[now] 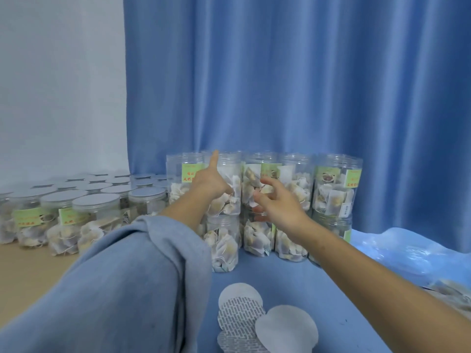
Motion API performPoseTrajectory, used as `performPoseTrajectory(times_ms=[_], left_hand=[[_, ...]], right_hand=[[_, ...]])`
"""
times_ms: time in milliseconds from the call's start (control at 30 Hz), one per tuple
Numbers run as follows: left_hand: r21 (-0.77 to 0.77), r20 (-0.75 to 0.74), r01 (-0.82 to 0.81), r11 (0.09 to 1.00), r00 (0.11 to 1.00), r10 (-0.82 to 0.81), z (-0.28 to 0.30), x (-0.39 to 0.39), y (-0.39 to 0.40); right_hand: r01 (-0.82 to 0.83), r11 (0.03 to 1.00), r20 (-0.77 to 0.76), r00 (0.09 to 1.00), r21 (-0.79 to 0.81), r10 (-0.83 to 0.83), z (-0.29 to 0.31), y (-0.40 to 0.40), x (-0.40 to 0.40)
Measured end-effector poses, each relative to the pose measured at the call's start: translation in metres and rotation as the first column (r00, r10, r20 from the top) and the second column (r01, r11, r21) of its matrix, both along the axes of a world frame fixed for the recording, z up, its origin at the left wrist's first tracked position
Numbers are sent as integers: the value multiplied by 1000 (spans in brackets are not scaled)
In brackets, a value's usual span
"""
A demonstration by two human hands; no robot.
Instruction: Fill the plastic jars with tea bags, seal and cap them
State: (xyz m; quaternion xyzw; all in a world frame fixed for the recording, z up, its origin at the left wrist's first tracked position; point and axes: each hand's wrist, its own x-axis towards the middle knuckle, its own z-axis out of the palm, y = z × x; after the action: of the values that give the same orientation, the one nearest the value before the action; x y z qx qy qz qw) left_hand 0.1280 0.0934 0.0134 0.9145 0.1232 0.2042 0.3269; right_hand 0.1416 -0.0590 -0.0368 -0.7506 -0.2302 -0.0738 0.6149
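Observation:
Clear plastic jars filled with tea bags (334, 197) stand stacked two high against the blue curtain, open at the top with no caps. My left hand (211, 180) reaches to the upper left jar (230, 184), index finger pointing up, the other fingers curled; it holds nothing. My right hand (277, 202) hovers in front of the middle jars (254, 233) with its fingers spread and empty. Round white seal discs (240, 314) lie in a loose pile on the blue cloth near me.
Several capped jars (95, 212) with silver-grey lids and green labels stand in rows on the left. A clear plastic bag (407, 253) lies on the right, loose tea bags (448, 289) beside it. The blue curtain (305, 85) hangs right behind the stacks.

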Motion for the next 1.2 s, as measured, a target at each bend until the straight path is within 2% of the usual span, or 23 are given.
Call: performPoseTrajectory(times_ms=[100,200,333,500,600,733,833,967,1200], left_hand=[[72,25,-59,996,998,57,1,16,4],[176,157,-114,978,984,86,-3,16,3],[196,288,-91,976,957,31,-8,-8,-8],[166,292,63,984,950,-110,-3,-66,-38],[114,282,119,986,948,-146,-5,-99,-59],[88,277,172,981,942,-190,-22,-141,-95],[8,293,221,975,932,-214,-48,-167,-130],[-34,275,297,954,921,-277,-96,-191,-182],[-195,319,280,940,924,-209,-161,-199,-228]], right_hand=[[-2,1000,-50,999,-2,2,-11,5,11],[15,998,-22,1000,-55,-16,-17,6,10],[107,983,197,977,-147,-77,-2,-1,-5],[183,951,403,913,-249,-70,33,-16,-44],[203,928,411,909,-313,-60,37,-38,-73],[244,923,401,909,-298,-111,20,-77,-124],[315,909,396,898,-272,-193,-3,-112,-158],[354,893,308,913,-278,-266,-42,-157,-192],[343,909,263,923,-235,-281,-104,-188,-196]])
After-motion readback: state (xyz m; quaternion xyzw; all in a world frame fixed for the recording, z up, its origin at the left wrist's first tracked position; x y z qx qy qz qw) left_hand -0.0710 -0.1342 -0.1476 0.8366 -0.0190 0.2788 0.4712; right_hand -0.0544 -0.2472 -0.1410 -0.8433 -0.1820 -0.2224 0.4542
